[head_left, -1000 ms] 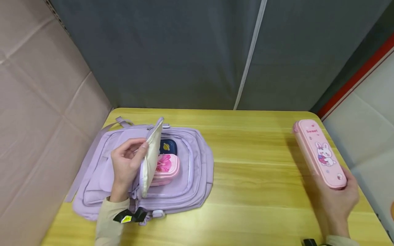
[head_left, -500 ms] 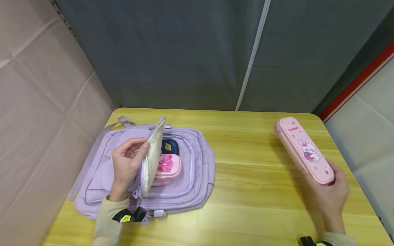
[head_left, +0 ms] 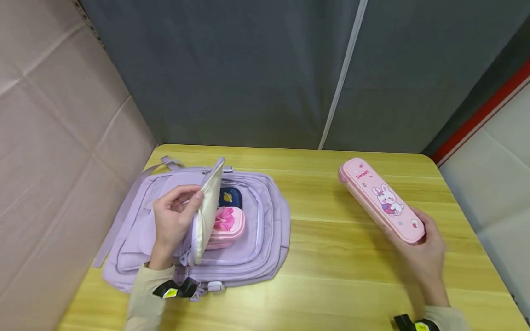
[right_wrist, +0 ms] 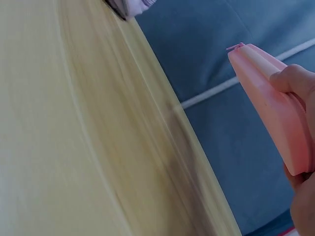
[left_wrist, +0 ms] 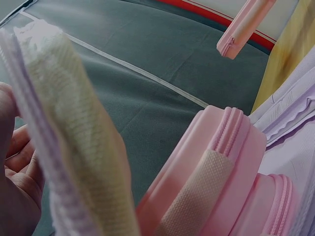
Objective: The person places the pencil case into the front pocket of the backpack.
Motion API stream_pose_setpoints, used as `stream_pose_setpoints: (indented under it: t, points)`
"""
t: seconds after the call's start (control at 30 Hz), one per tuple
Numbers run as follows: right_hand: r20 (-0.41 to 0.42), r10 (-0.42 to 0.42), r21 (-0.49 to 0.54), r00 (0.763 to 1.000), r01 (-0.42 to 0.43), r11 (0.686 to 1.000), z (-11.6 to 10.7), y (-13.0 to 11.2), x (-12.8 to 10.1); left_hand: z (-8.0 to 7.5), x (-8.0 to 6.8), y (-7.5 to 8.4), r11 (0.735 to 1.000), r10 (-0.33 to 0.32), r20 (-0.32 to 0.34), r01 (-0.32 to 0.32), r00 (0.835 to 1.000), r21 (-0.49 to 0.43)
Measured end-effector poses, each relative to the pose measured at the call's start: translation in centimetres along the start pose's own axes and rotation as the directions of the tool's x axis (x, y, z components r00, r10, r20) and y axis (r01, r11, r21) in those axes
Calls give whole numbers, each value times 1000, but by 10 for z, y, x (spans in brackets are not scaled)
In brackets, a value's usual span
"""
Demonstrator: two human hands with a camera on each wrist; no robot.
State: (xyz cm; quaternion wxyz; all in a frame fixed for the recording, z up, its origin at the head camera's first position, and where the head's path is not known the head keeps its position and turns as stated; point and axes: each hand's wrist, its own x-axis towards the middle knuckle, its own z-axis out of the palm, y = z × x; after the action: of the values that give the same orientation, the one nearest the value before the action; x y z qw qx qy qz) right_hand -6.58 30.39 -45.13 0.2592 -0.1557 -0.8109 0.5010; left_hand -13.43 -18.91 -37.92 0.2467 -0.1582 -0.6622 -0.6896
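My left hand (head_left: 175,220) pinches the raised flap (head_left: 207,211) of a lavender backpack (head_left: 271,230) lying on the table, its cream lining turned to the right. Inside the pocket under the flap sit a pink case with a flower print (head_left: 225,220) and a dark blue case with a yellow planet (head_left: 230,197). The left wrist view shows pink zipped cases (left_wrist: 197,172) close beside the flap. My right hand (head_left: 426,253) grips the lower end of a long pink pencil case (head_left: 383,200) with a rabbit and the word "Sweet", held tilted above the table right of the backpack.
The yellow wood-grain table (head_left: 314,276) ends at a dark grey curtain (head_left: 248,78) behind. A pale padded wall (head_left: 49,138) stands at the left, and a white panel with a red edge (head_left: 488,110) at the right. A backpack strap (head_left: 124,211) trails off its left side.
My right hand has moved left with the pink pencil case, toward the backpack, and the case has tilted further left. The left hand stays on the flap, which remains raised.
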Motion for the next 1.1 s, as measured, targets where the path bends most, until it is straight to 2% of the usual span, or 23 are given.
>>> stream_pose_setpoints:
  t: [0.3,0.6,0.87,1.1]
  points:
    - [121,-44,-27,992,48,999,20,-11,-3,2,0,2,999,21,10,-20,1000,-46]
    - [212,-64,-19,975,69,997,36,-18,-6,3,-1,2,999,12,8,-11,1000,-52]
    - [321,-126,8,939,131,991,51,-24,-4,3,-1,2,1000,-7,-3,7,1000,3]
    - [377,-194,65,905,184,981,64,-34,-2,3,-2,2,1000,-2,6,2,1000,-18]
